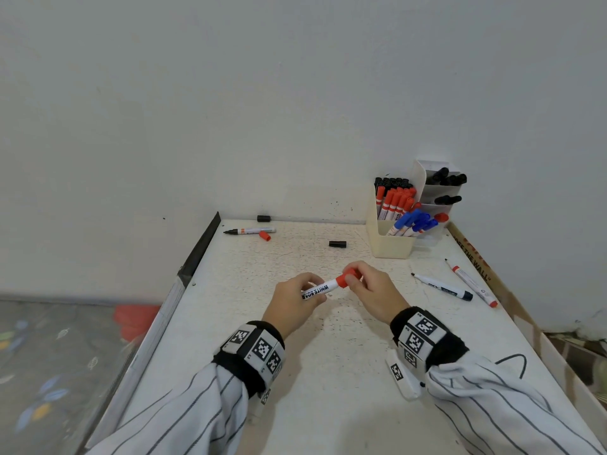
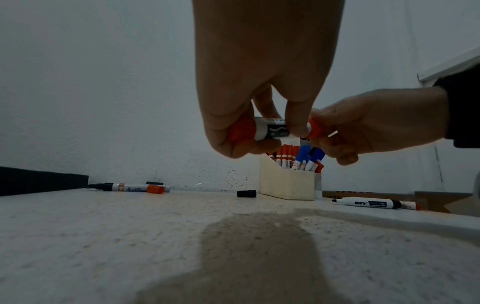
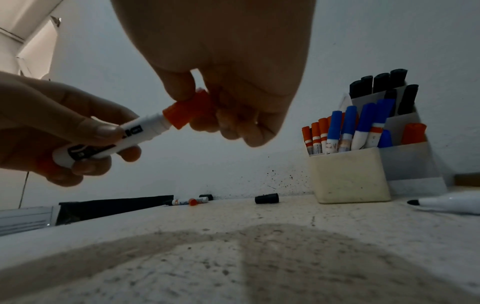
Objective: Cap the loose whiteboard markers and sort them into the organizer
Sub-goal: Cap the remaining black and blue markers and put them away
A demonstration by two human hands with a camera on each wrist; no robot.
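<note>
Red marker (image 1: 320, 289): held level above the table (image 1: 328, 372), barrel crosswise between both hands, so cap and body share one line for pressing together
Left hand (image 1: 295, 298): fingers and thumb curled round the white barrel; judged to be the steadying grip
Right hand (image 1: 369, 290): fingertips pinched narrowly on the red cap (image 1: 345, 280), which sits over the marker's tip end; whether it is fully clicked home cannot be told
Organizer (image 1: 391, 239): cream box at the far right of the table against the wall, stocked by colour with black, red and blue markers; a grey tiered section behind it holds more black ones; probable destination is the red group
Loose marker, far left (image 1: 249, 230): uncapped, black tip showing, a loose red cap (image 1: 264, 235) just beside it
Loose black caps: one at the wall edge (image 1: 263, 219), one mid-table near the organizer (image 1: 337, 244)
Uncapped pair, right side (image 1: 441, 286): a black-ended marker and a thinner red-ended marker (image 1: 471, 282) lying near each other, tips bare
Head view only: the whole layout and the printed barrel text
Left wrist view only: the marker's red rear end (image 2: 240, 131) inside the left palm
Right wrist view only: the seam between cap and barrel (image 3: 166, 121), seen from below
</note>
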